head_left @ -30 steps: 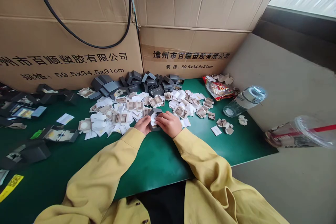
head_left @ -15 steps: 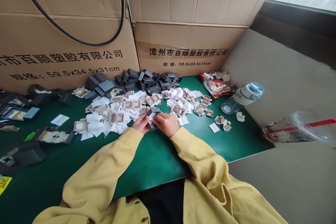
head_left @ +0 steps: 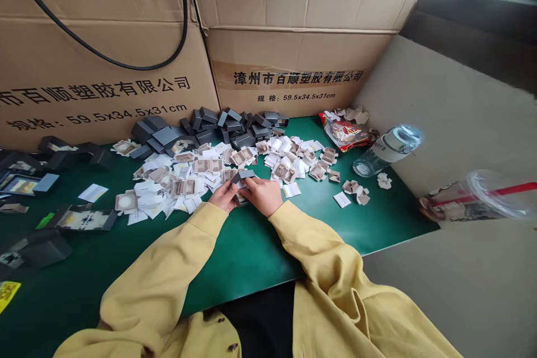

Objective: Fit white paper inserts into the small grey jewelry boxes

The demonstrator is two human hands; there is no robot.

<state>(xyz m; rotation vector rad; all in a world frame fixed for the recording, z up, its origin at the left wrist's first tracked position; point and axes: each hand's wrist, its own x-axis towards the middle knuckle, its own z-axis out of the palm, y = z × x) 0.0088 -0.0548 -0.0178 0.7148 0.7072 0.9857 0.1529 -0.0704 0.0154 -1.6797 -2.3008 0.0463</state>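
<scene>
A small dark grey box (head_left: 243,175) is held between my two hands above the green table (head_left: 251,251). My left hand (head_left: 225,196) grips its left side, fingers and thumb closed on it. My right hand (head_left: 264,194) is closed on its right side, fingertips at the box's front. Much of the box is hidden by the fingers. Just beyond my hands lies a spread of white paper leaflets (head_left: 153,199) and grey-brown card inserts (head_left: 208,166). Behind them several dark grey boxes (head_left: 245,140) are heaped against the cartons.
Large brown cartons (head_left: 293,56) line the back, with a black cable (head_left: 126,64) hanging in front. More dark boxes (head_left: 86,217) lie at left. A red snack bag (head_left: 346,133), a clear bottle (head_left: 388,151) and a plastic cup (head_left: 474,198) with a red straw stand at right.
The view has shifted slightly. The dark box is tilted a little differently, and my right fingers have moved further over its front. Both hands keep hold of it.
</scene>
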